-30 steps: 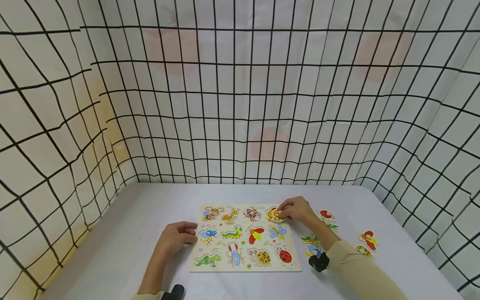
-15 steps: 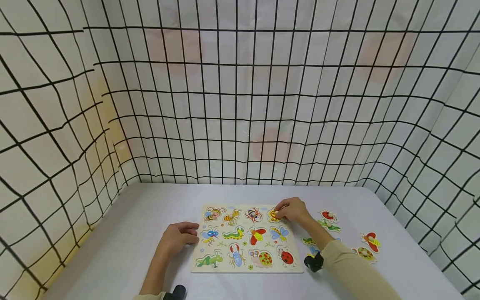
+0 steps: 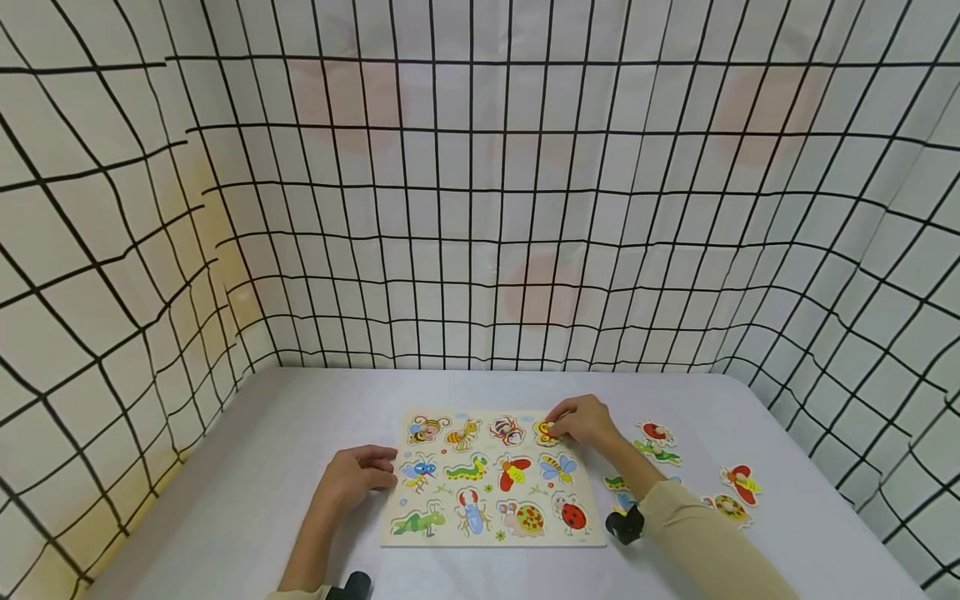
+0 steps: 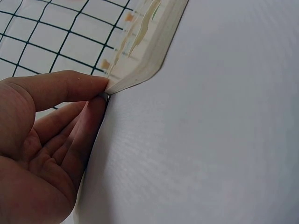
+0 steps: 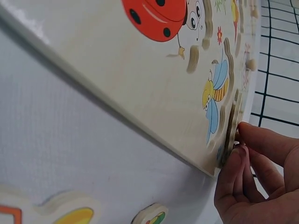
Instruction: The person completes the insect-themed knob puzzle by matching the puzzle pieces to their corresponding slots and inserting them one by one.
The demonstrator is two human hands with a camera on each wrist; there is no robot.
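Observation:
A wooden insect puzzle board [image 3: 438,540] lies flat on the white table. At its far right corner my right hand [image 3: 587,421] pinches the small knob of a yellow butterfly puzzle piece [image 3: 542,434], which sits over the board's top row and is partly covered by the fingers. In the right wrist view, thumb and fingertips [image 5: 241,151] meet at the piece, seen almost edge-on. My left hand [image 3: 352,477] rests on the table with thumb and forefinger touching the board's left edge. Seen from the left wrist, those fingertips lie against the board's side [image 4: 154,70].
Right of the board lie loose puzzle pieces: a ladybug [image 3: 656,432], a green grasshopper [image 3: 658,452], a red-winged bug [image 3: 742,484] and a spotted snail [image 3: 729,509]. More pieces [image 3: 618,483] are partly hidden by the right forearm. A black-gridded white curtain [image 3: 480,208] encloses the table.
My right hand has shifted slightly left over the board's top right corner with the butterfly piece, then stayed nearly still. The left hand keeps its place at the board's edge.

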